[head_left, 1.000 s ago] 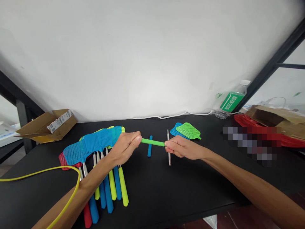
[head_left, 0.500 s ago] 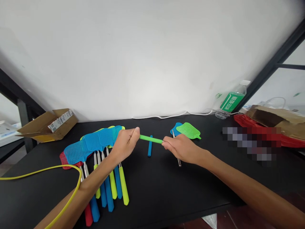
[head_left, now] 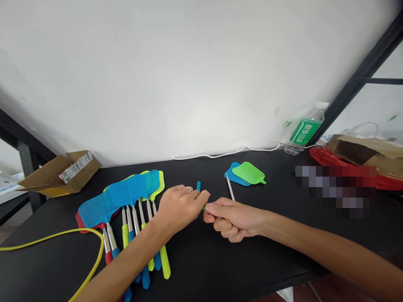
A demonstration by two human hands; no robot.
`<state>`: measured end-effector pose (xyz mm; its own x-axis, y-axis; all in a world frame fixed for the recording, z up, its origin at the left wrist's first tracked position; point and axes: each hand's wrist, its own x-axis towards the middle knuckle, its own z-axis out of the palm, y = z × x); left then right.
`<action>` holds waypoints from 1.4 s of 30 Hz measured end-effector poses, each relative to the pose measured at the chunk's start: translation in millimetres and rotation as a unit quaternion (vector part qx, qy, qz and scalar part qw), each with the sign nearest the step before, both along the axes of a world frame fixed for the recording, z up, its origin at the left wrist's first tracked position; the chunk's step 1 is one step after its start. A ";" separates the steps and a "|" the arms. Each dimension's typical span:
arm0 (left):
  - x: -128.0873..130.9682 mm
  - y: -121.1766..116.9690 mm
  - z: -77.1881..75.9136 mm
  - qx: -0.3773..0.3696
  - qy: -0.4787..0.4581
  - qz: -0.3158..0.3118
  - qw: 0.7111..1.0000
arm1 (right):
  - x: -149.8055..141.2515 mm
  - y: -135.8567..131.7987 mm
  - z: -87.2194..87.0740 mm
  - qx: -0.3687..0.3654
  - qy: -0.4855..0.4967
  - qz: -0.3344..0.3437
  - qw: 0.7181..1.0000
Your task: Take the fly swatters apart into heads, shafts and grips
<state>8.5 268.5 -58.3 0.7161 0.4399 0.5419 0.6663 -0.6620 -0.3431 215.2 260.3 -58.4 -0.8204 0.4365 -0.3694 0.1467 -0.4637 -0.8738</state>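
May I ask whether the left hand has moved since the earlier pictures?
Yes, the left hand moved right: earlier left of the blue tube, it now hides the tube's lower part.

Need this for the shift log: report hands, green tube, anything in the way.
Right hand pinching green tube; left hand alongside, its grip hidden. Only a green sliver showing. Blue tube and metal rod just beyond.

Wall point(head_left: 201, 96): brightest near centre, greyer toward upper corners
Tabletop point(head_left: 252, 260): dark, dull
Right side: pixelated patch point(head_left: 335, 186)
Outer edges: wide-angle stretching
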 end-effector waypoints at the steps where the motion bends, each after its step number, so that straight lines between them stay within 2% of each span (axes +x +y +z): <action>1: -0.6 0.7 0.0 -0.008 0.001 0.013 1.000 | -1.8 -1.7 0.7 0.085 -0.021 -0.011 0.996; 2: -1.0 0.8 0.3 -0.022 0.006 0.029 0.999 | -3.2 -2.6 1.2 0.189 -0.046 -0.022 0.981; 3: -1.0 0.5 0.8 -0.040 0.013 0.048 0.998 | -3.9 -2.6 1.4 0.303 -0.076 -0.031 0.950; 5: -0.6 -0.6 2.0 -0.088 0.032 0.092 0.991 | -4.1 -0.9 1.1 0.507 -0.155 -0.038 0.847; 6: -0.3 -1.0 2.5 -0.116 0.042 0.115 0.986 | -3.7 0.3 0.6 0.578 -0.202 -0.036 0.790; 8: 0.2 -1.0 3.5 -0.165 0.061 0.158 0.972 | -2.3 2.5 -0.9 0.660 -0.287 -0.028 0.694; 10: 0.3 -0.1 4.3 -0.196 0.071 0.186 0.960 | -0.7 4.3 -2.5 0.702 -0.330 -0.025 0.631; 12: -0.1 1.4 4.8 -0.213 0.070 0.201 0.954 | 1.1 6.4 -4.1 0.729 -0.331 -0.025 0.598; 17: -0.4 3.1 3.4 -0.245 0.041 0.209 0.946 | 5.9 13.9 -9.1 0.776 -0.317 -0.025 0.545; 21: -0.7 1.5 0.7 -0.272 -0.012 0.196 0.942 | 10.2 18.1 -11.9 0.802 -0.293 -0.044 0.519; 24: -7.2 2.5 -1.0 -0.293 -0.042 0.183 0.938 | 17.2 21.1 -11.1 0.801 -0.275 -0.058 0.528; 26: -15.0 5.3 -1.8 -0.300 -0.056 0.193 0.932 | 24.8 25.2 -9.4 0.785 -0.268 -0.083 0.552; 28: -23.1 8.8 -2.7 -0.307 -0.087 0.212 0.924 | 33.4 31.6 -7.7 0.754 -0.262 -0.130 0.588; 30: -28.7 11.5 -4.3 -0.315 -0.127 0.218 0.915 | 40.3 39.2 -6.9 0.706 -0.240 -0.184 0.641; 32: -31.2 12.6 -6.8 -0.316 -0.154 0.209 0.913 | 43.9 46.3 -8.0 0.629 -0.199 -0.245 0.711; 34: -31.7 12.8 -10.1 -0.314 -0.163 0.198 0.914 | 44.3 51.5 -10.5 0.516 -0.140 -0.307 0.787; 36: -32.5 13.1 -13.9 -0.312 -0.174 0.188 0.915 | 43.4 54.4 -13.5 0.401 -0.077 -0.358 0.840; 38: -34.1 14.2 -17.5 -0.307 -0.202 0.174 0.914 | 43.0 55.5 -15.9 0.334 -0.038 -0.388 0.858; 42: -37.6 17.7 -22.0 -0.323 -0.283 0.147 0.891 | 45.1 56.5 -18.3 0.332 -0.030 -0.399 0.854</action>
<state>-29.1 286.1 -80.3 0.2097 0.9145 0.3461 0.7892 -0.3672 0.4922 260.3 316.8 -76.6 -0.1513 0.9775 0.1471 0.0692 0.1589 -0.9849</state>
